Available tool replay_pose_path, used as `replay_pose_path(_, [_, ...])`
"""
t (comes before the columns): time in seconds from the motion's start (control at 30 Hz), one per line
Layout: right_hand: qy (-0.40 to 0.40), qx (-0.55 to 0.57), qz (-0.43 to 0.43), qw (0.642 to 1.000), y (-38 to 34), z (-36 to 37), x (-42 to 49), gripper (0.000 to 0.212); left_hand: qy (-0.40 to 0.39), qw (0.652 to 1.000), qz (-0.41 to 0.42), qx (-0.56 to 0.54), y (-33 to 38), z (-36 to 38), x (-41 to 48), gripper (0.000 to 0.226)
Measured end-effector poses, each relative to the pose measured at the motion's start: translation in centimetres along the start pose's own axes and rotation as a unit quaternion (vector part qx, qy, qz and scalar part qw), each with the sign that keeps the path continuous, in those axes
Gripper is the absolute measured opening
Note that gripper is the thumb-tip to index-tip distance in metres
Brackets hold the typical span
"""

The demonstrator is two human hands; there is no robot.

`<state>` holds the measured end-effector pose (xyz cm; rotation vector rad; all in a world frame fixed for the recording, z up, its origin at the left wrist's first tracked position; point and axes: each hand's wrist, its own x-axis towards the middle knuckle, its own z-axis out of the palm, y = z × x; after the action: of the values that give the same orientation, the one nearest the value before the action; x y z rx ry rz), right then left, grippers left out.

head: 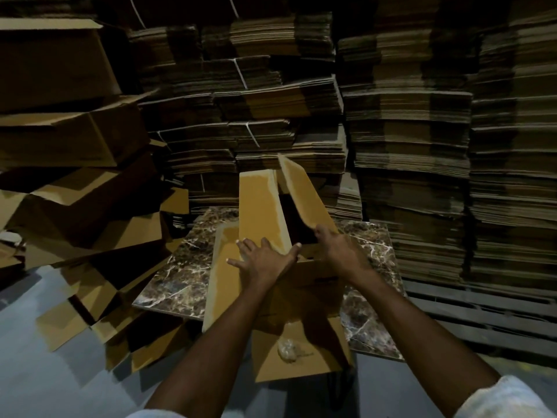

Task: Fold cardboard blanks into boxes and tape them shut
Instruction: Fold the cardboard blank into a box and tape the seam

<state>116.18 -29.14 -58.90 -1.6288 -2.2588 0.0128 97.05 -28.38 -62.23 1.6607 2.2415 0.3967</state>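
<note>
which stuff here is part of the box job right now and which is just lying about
In the job: box, its right flap in the right hand, left hand pressing flat, marble table.
Lying idle: stacked blanks, folded boxes at left, pallet.

Your left hand (pixel 265 257) lies flat, fingers spread, on the left flap (pixel 259 206) of the box (pixel 301 300). Your right hand (pixel 339 247) seems to grip the raised right flap (pixel 304 191) at its near end. The box sits on a marble slab (pixel 180 267), with stacked blanks (pixel 407 146) behind.
</note>
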Motion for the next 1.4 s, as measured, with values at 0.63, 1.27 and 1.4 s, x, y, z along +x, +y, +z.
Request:
replay_pose_path(0.63, [0.222, -0.146, 0.14, 0.954, 5.7, 1.2, -0.4, 0.103, 0.244, 0.905, 0.241, 0.253, 3.6, -6.8, -1.7, 0.018])
replay_pose_path(1.27, [-0.105, 0.431, 0.342, 0.829, 6.4, 6.4, 1.1, 0.086, -0.005, 0.938, -0.009, -0.346, -10.2, 0.0, 4.2, 0.041])
replay_pose_path(1.4, [-0.128, 0.31, 0.342, 0.878, 5.8, 4.6, 1.7, 0.073, 0.085, 0.989, 0.115, 0.044, -8.1, -1.5, 4.8, 0.04])
